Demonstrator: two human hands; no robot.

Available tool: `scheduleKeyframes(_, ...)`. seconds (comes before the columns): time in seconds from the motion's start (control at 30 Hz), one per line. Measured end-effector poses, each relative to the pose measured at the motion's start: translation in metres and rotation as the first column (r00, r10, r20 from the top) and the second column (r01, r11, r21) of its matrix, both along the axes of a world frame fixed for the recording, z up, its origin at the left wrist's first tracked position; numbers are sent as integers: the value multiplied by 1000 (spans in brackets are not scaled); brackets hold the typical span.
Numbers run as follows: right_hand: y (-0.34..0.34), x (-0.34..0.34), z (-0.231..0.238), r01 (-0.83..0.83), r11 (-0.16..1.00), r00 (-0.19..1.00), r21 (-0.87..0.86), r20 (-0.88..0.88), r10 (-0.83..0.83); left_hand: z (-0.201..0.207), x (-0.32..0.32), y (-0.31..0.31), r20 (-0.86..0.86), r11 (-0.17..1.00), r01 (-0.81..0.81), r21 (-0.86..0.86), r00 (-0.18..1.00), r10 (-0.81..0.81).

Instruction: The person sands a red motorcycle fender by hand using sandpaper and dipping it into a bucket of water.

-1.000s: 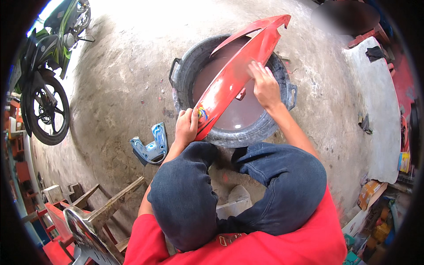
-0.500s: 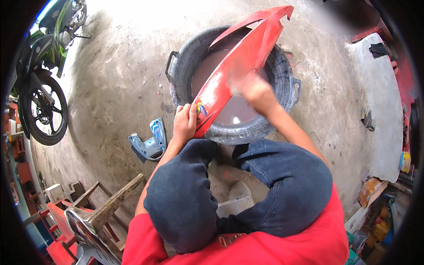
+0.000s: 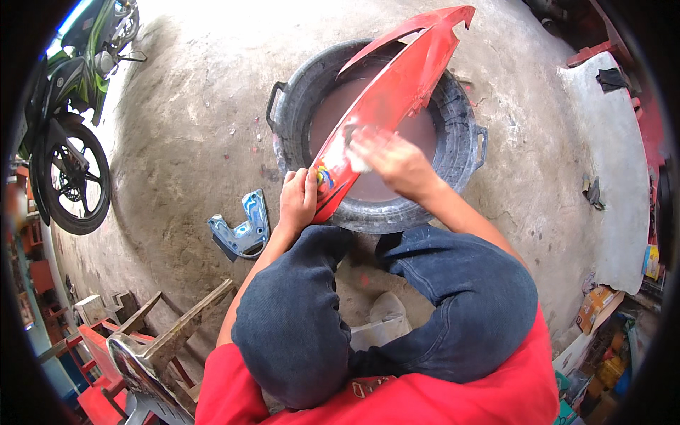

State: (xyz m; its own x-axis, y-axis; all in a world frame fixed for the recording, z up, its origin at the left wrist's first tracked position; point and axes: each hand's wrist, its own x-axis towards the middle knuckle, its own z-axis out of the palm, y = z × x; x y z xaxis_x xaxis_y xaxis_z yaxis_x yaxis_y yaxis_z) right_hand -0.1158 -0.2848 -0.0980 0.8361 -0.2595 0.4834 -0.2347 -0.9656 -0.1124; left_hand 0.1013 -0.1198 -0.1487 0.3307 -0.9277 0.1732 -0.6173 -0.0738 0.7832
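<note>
A long, pointed red motorcycle fairing panel point(image 3: 386, 95) slants across a black tub point(image 3: 287, 131) holding murky, brownish-pink water point(image 3: 375, 185). Its lower left end, with a colourful sticker, is gripped by my left hand point(image 3: 299, 200), thumb on top, just above my knee. My right hand point(image 3: 397, 161) lies over the middle of the panel, fingers pressed to its surface and smeared by motion. Under those fingers show a dark edge and a whitish patch of some small flat piece, too blurred to name.
On the floor to the left lies a blue-and-white plastic part point(image 3: 244, 225). A motorcycle point(image 3: 71, 156) stands at the far left, wooden and red frames point(image 3: 177, 326) at lower left. A clear plastic container point(image 3: 382, 322) sits between my legs. Along the right is a grey slab point(image 3: 613, 184).
My right hand has slid down and left along the panel, towards my left hand. The left hand keeps its hold, and the panel has barely shifted.
</note>
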Motion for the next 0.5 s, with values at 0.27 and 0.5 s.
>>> scheduleKeyframes(0.27, -25, -16, 9, 207, 977, 977, -44, -44, -209, 0, -2, -3, 0, 1000, 26, 6, 1000, -26)
scheduleKeyframes(0.5, -60, -30, 5, 370, 916, 928, -155, 28, -370, 0, -8, -6, -22, 1000, 21, 0, 1000, -21)
